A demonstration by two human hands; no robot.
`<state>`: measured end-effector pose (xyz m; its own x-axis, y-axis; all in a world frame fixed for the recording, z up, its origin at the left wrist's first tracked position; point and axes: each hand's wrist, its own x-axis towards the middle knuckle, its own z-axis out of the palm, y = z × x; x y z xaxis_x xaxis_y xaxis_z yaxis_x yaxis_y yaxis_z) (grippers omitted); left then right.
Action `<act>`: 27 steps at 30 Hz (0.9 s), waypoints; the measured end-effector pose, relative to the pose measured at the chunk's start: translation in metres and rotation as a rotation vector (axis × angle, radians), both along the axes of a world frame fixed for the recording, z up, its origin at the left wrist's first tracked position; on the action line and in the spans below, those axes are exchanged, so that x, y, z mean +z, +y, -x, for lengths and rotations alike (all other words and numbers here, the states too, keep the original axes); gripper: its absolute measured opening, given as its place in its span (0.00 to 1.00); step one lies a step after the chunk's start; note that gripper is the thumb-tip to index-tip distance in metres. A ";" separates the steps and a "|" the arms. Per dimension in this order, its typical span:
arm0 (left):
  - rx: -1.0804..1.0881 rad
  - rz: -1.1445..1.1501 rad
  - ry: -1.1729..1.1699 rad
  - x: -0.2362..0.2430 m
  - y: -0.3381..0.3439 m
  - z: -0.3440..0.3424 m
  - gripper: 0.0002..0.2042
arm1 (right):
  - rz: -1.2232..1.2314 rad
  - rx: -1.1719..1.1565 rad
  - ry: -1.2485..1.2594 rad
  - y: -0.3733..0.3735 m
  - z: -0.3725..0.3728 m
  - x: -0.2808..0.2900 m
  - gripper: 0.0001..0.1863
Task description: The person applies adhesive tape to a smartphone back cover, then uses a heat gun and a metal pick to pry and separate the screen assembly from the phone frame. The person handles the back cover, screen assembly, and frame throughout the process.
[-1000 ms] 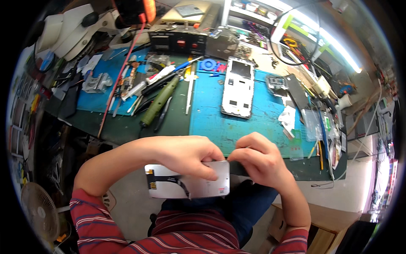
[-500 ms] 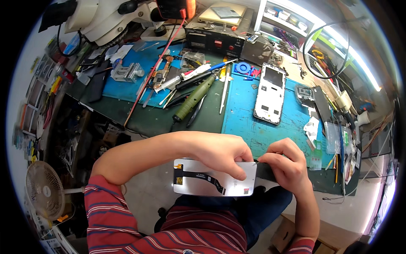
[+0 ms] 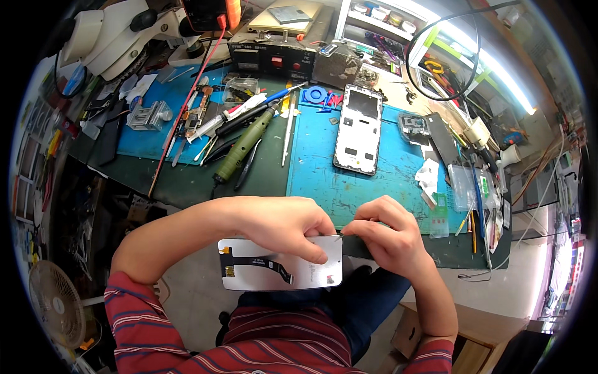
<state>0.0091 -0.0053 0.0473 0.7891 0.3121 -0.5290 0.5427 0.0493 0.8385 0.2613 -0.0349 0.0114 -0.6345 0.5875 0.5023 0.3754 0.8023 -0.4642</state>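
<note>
My left hand (image 3: 283, 224) grips a flat silver phone screen panel (image 3: 261, 269) over my lap, back side up, with a black ribbon cable running across it. My right hand (image 3: 389, 234) pinches something thin at the panel's right edge; what it holds is too small to tell. Farther off, a white phone frame (image 3: 358, 128) lies on the blue work mat (image 3: 324, 181).
A green rotary tool (image 3: 243, 146), tweezers and screwdrivers lie left of the mat. A microscope (image 3: 118, 37) stands at the back left and a black power unit (image 3: 274, 59) behind. Small parts and plastic bags crowd the right side. A fan (image 3: 56, 305) sits low left.
The view has shifted, so the bench sits more centred. Both hands remain on the panel, which has stayed over my lap.
</note>
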 end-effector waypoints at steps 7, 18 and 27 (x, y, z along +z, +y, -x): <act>0.004 -0.021 -0.018 -0.002 0.000 0.002 0.19 | 0.018 -0.014 0.036 0.000 -0.002 -0.002 0.16; -0.022 -0.074 -0.030 -0.005 -0.004 0.004 0.18 | 0.067 -0.054 0.128 -0.011 -0.009 0.004 0.14; 0.532 -0.001 -0.394 -0.005 -0.022 -0.006 0.16 | -0.334 -0.737 -0.178 -0.019 -0.053 -0.008 0.07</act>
